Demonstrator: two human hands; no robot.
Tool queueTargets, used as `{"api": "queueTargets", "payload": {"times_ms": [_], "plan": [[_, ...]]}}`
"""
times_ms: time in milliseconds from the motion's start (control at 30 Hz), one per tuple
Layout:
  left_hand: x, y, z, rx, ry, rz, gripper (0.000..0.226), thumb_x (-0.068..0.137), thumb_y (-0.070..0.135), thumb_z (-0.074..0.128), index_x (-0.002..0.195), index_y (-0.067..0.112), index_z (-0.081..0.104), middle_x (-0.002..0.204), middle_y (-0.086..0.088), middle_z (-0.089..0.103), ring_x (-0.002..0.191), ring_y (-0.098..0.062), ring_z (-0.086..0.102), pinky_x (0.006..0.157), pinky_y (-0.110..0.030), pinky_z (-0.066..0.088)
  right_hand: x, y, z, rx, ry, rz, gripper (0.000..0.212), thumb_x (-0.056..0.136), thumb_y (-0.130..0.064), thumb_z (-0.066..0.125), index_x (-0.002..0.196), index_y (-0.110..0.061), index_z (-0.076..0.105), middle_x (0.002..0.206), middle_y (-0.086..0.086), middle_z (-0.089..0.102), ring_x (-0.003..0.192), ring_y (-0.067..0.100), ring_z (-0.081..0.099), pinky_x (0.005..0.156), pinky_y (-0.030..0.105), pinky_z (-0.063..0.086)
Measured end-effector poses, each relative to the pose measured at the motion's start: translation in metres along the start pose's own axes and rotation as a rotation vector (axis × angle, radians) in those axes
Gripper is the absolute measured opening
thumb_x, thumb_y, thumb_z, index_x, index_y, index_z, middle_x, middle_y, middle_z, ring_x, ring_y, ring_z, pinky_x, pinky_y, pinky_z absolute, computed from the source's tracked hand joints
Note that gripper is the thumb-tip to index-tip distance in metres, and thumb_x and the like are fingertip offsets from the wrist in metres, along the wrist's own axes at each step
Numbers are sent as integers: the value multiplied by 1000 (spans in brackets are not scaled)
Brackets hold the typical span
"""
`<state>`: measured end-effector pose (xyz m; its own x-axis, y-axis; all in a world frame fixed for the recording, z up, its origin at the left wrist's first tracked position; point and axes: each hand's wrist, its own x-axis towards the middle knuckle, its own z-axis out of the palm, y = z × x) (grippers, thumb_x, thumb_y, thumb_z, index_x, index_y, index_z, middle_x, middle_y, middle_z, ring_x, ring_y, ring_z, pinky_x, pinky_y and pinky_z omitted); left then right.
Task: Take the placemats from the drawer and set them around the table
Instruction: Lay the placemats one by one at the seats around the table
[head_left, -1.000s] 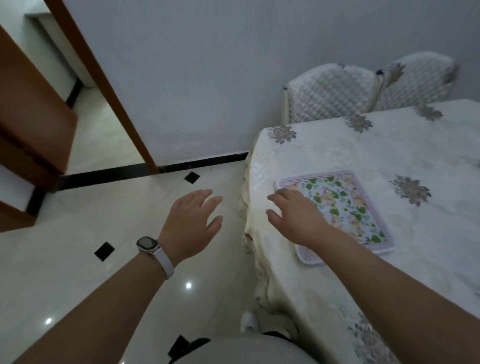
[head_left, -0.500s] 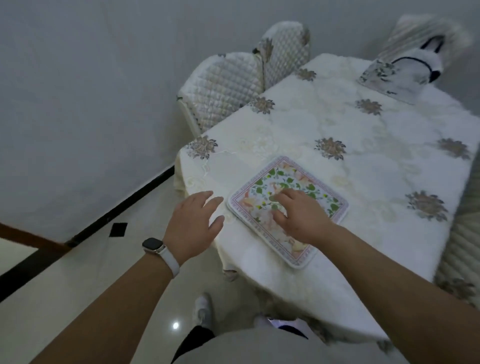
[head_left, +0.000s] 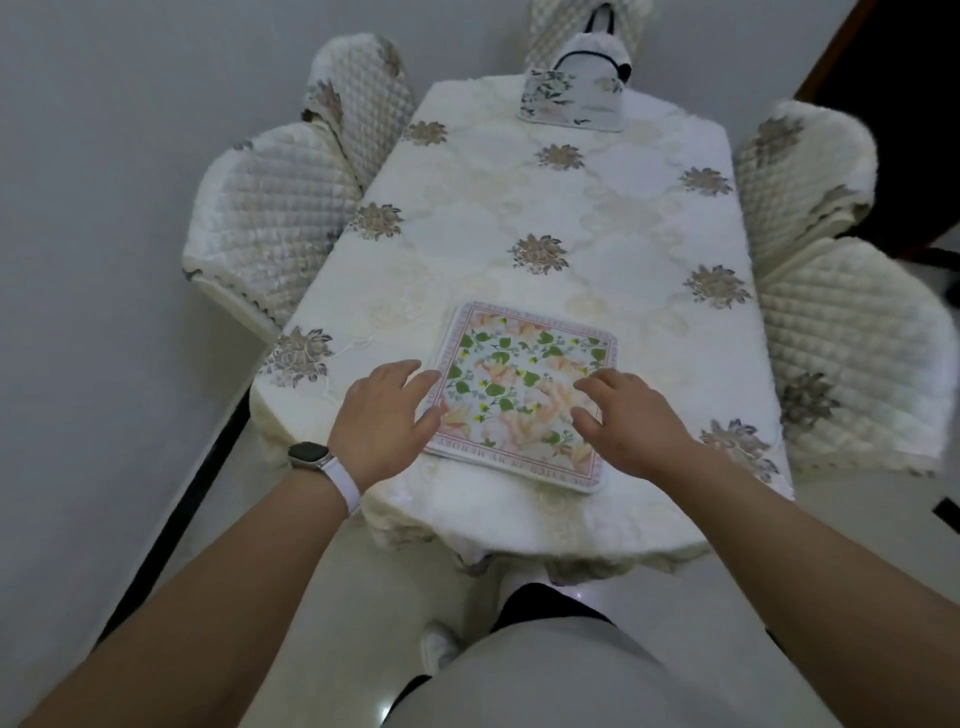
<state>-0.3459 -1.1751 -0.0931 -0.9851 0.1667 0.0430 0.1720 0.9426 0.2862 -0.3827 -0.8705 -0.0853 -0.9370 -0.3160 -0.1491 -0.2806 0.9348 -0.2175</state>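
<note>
A square floral placemat (head_left: 511, 379) with a pink border lies flat near the front end of the table (head_left: 597, 223), which wears a white cloth with brown flower motifs. My left hand (head_left: 387, 415), with a white-strapped watch on its wrist, has its fingers spread and reaches the mat's left edge. My right hand (head_left: 626, 421) is over the mat's right side with loosely bent fingers on the mat. Neither hand holds anything. No drawer is in view.
Quilted white chairs stand on both sides: two on the left (head_left: 270, 218), two on the right (head_left: 841, 332). A floral bag (head_left: 574, 93) sits at the table's far end. A white wall runs along the left; a dark doorway (head_left: 914, 104) is at the far right.
The view has swung from the table's corner to its front end. My left hand moved from beside the table onto the mat's left edge; my right hand shifted to the mat's right side.
</note>
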Motion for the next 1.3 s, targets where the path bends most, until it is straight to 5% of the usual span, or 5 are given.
{"api": "queueTargets", "payload": {"times_ms": [567,733,1000,1133,1300], "plan": [[97,-28,73,-69,-324,-141,49,93,32,56,139,15,50,142,-14,47,124,-34,49,94,-44,46,46,65,73,468,-198,514,56,93,-42,48,143,-18,41,141,9,43,124,29,48,98,44,44],[114,-23,90,-192,-350,-292,55,94,31,56,143,11,43,143,-13,46,129,-30,45,104,-39,37,54,68,89,648,-148,589,54,88,-37,53,137,-17,44,128,8,48,102,20,49,86,35,42],[130,-22,107,-244,-326,-448,63,87,33,64,143,10,43,139,-15,50,127,-33,47,106,-42,38,46,51,94,715,33,587,49,84,-26,55,132,-23,46,123,-1,53,108,20,55,84,34,48],[137,-22,109,-371,-265,-555,62,84,31,64,140,13,44,126,-13,57,111,-32,57,94,-48,50,46,49,91,919,103,665,33,83,-16,56,106,-38,49,95,-17,62,79,1,61,57,21,46],[131,-30,109,-584,-290,-636,34,86,26,69,116,24,53,103,2,66,82,-12,64,61,-24,48,47,50,89,1009,60,835,19,84,-13,55,100,-23,57,90,-5,64,74,10,62,54,26,49]]}}
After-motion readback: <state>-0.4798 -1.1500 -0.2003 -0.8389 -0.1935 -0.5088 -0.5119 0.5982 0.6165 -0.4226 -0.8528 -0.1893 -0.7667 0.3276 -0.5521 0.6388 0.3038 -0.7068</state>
